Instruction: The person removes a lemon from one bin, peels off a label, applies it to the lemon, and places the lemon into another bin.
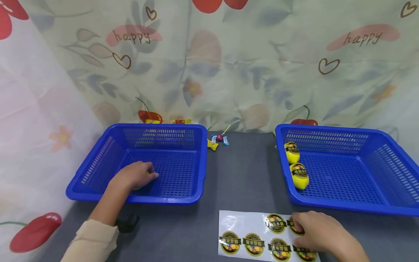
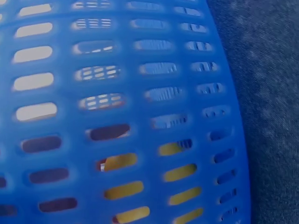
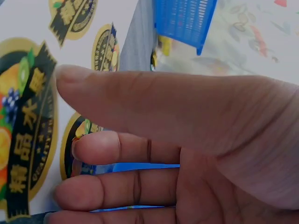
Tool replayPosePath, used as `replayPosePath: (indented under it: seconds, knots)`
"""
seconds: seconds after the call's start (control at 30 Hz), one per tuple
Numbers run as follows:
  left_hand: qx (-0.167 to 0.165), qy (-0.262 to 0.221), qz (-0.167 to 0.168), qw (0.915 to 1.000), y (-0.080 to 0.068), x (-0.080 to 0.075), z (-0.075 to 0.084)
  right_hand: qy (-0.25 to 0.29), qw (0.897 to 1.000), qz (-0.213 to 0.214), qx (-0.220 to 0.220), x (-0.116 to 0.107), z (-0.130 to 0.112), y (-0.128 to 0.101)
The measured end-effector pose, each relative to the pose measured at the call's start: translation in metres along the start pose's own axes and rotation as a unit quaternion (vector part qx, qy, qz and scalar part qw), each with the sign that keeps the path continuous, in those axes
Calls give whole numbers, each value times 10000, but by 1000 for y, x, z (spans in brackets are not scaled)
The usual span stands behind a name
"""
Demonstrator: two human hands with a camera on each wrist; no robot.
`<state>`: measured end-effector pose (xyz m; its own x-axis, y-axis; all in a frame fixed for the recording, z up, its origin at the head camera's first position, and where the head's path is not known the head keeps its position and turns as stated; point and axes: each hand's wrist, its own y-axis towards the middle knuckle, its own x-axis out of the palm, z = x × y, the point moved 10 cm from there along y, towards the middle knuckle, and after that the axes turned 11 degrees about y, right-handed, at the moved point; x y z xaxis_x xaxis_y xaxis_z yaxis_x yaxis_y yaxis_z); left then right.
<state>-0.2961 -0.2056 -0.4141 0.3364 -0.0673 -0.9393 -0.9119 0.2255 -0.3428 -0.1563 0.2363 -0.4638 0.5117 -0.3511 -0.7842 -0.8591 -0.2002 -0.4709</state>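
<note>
My left hand (image 1: 137, 174) reaches into the left blue basket (image 1: 202, 163), its fingers curled round a yellow lemon (image 1: 137, 188) that is mostly hidden beneath them. In the left wrist view, yellow patches of the lemon (image 2: 180, 172) show through the basket wall's slots. My right hand (image 1: 319, 231) is over the right end of a white sticker sheet (image 1: 242, 220) with several round black-and-gold stickers. It partly covers the upper right sticker (image 1: 294, 226). The right wrist view shows the thumb (image 3: 140, 95) and fingers fairly straight, fingertips right at the sheet.
In the right blue basket (image 1: 340, 205), two yellow lemons (image 1: 299, 176) bearing black labels sit along its left wall. Small wrapped candies (image 1: 212, 145) and a lollipop (image 1: 219, 138) lie between the baskets at the back. A patterned cloth (image 1: 229, 72) hangs behind the dark table.
</note>
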Motion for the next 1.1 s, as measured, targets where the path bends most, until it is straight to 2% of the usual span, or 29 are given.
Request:
replayPosePath:
  seconds: [0.17, 0.23, 0.4, 0.57, 0.67, 0.77, 0.9, 1.0, 1.1]
  knots:
    - [-99, -335, -108, 9993, -5, 3, -7, -14, 9999, -69, 80, 0, 4, 3]
    - [-68, -385, 61, 9992, -5, 0, -8, -20, 10000, -47, 77, 0, 4, 3]
    - [41, -457, 722, 9963, -2, -15, -6, 10, 10000, 5, 60, -1, 6, 3]
    - [-82, -532, 866, 9948, -1, -18, -8, 34, 9999, -57, 96, -1, 7, 5]
    - [-213, -598, 1127, 9916, -2, -23, -12, 11, 9999, -55, 96, -1, 6, 5]
    - [-274, -752, 1614, 9836, -5, -34, -12, -20, 10000, 5, 59, -2, 6, 6]
    - [-359, -1215, 2252, 9660, -13, -51, -4, -7, 10000, 74, 3, -3, 6, 6]
    - [-348, -1560, 2589, 9526, -19, -60, 8, 5, 9999, 101, -29, -3, 6, 5]
    - [-209, -1788, 2732, 9450, -22, -64, 26, -6, 9999, 113, -72, -3, 6, 5]
